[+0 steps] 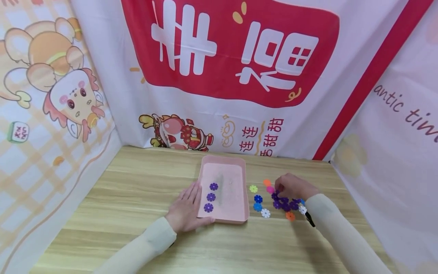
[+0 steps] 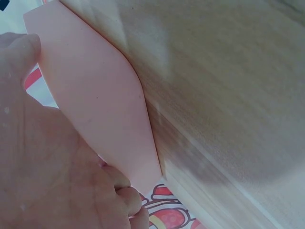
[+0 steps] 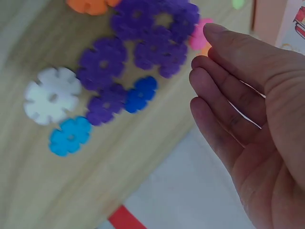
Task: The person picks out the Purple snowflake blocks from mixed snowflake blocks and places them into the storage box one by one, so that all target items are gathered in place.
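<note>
A pink tray (image 1: 224,219) holds three purple snowflake-shaped plastic discs (image 1: 211,197) in a column along its left side. My left hand (image 1: 184,207) rests at the tray's left wall, fingers stretched along the rim and thumb spread at the near corner. The left wrist view shows the thumb (image 2: 31,50) on the rim. Over a pile of purple discs (image 1: 284,203) on the table is my right hand (image 1: 293,186), its fingers bent down toward them. In the right wrist view, the thumb and fingertips (image 3: 202,78) stand apart beside the purple discs, with nothing visible between them.
Between tray and pile lie a yellow-green disc (image 1: 253,188), a dark blue disc (image 1: 258,199), a light blue disc (image 1: 257,207) and a white disc (image 1: 265,213). Orange discs (image 1: 290,216) and a pink disc (image 1: 270,189) border the pile. Printed cloth (image 1: 232,95) hangs behind the table.
</note>
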{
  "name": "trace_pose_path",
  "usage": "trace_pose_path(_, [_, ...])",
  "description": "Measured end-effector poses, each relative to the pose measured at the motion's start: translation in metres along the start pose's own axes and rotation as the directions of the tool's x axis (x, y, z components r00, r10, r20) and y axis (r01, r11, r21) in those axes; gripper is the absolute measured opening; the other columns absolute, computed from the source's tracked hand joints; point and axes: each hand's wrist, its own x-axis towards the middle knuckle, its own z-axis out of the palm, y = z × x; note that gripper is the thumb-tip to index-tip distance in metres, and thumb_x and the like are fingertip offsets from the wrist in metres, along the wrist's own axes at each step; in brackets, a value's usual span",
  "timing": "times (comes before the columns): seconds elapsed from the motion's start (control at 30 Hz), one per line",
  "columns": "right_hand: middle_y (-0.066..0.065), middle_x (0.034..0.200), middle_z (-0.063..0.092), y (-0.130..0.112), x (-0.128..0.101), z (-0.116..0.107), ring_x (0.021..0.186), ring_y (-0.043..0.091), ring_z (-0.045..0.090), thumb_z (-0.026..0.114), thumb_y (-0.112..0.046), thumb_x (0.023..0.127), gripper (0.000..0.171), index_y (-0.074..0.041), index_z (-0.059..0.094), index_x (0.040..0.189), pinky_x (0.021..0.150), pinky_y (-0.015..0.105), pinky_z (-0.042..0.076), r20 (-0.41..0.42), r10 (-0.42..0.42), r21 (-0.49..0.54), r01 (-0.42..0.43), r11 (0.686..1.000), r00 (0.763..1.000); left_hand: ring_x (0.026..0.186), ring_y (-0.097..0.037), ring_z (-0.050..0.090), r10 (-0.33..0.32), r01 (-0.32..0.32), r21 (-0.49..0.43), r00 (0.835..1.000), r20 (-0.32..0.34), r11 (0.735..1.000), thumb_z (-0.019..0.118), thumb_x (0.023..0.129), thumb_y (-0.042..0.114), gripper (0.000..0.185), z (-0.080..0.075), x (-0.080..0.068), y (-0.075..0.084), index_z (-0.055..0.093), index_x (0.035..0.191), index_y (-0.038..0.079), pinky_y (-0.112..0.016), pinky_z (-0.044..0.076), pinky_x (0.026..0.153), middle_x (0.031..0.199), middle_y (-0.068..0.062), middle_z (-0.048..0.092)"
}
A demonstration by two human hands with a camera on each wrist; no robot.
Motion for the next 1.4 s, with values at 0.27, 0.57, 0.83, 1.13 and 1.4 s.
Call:
trace_pose_path(0.27, [-0.004,0.091,0.075,0.003,0.005,0.020,0.082,0.010,0.064,0.081,-0.009,0.093,0.011,-0.011,0.080,0.104,0.085,0.038,0.064,-0.008,0.024,0.054,-0.023,0.998,1.000,0.164,-0.040,0.021,0.003,-0.004,-0.004,1.000,-0.005,1.000,0.045,0.091,0.088,0.121,0.000,0.001,0.000,0.025,0.165,-0.006,-0.051,0.026,0.134,0.175,-0.024,0.019])
trace_pose_path(0.57, [-0.003,0.090,0.075,0.004,0.010,0.024,0.081,0.011,0.065,0.082,-0.009,0.092,0.010,-0.013,0.081,0.101,0.087,0.040,0.065,-0.002,0.079,0.049,-0.079,0.996,0.997,0.164,-0.041,0.021,0.006,-0.007,-0.005,1.000,-0.009,1.000,0.046,0.091,0.088,0.121,0.001,0.001,0.002,0.025,0.164,-0.006,-0.051,0.026,0.134,0.175,-0.024,0.019])
trace_pose_path(0.83, [-0.003,0.088,0.072,0.002,0.016,0.021,0.080,0.014,0.064,0.081,-0.013,0.094,0.007,-0.015,0.078,0.100,0.086,0.038,0.063,0.047,0.155,0.087,-0.159,0.983,0.987,0.163,-0.041,0.022,0.003,-0.003,-0.010,1.000,-0.013,1.000,0.047,0.091,0.088,0.121,0.002,-0.001,0.000,0.026,0.164,-0.006,-0.051,0.028,0.133,0.175,-0.025,0.020])
trace_pose_path(1.13, [-0.003,0.085,0.069,-0.002,0.023,0.017,0.081,0.015,0.062,0.084,-0.016,0.091,0.012,-0.015,0.074,0.095,0.082,0.036,0.061,0.075,0.171,0.065,-0.176,0.982,0.982,0.163,-0.041,0.022,-0.004,0.004,-0.011,1.000,-0.015,1.000,0.046,0.090,0.089,0.122,0.002,-0.002,-0.002,0.025,0.164,-0.007,-0.051,0.027,0.133,0.175,-0.025,0.019])
trace_pose_path(1.4, [-0.004,0.083,0.068,0.001,0.026,0.018,0.079,0.014,0.061,0.088,-0.015,0.087,0.017,-0.016,0.072,0.092,0.080,0.034,0.059,0.039,0.145,0.054,-0.147,0.988,0.989,0.164,-0.040,0.021,-0.004,0.004,-0.010,1.000,-0.005,1.000,0.045,0.091,0.089,0.122,0.001,-0.001,0.000,0.024,0.165,-0.006,-0.051,0.026,0.134,0.175,-0.024,0.018])
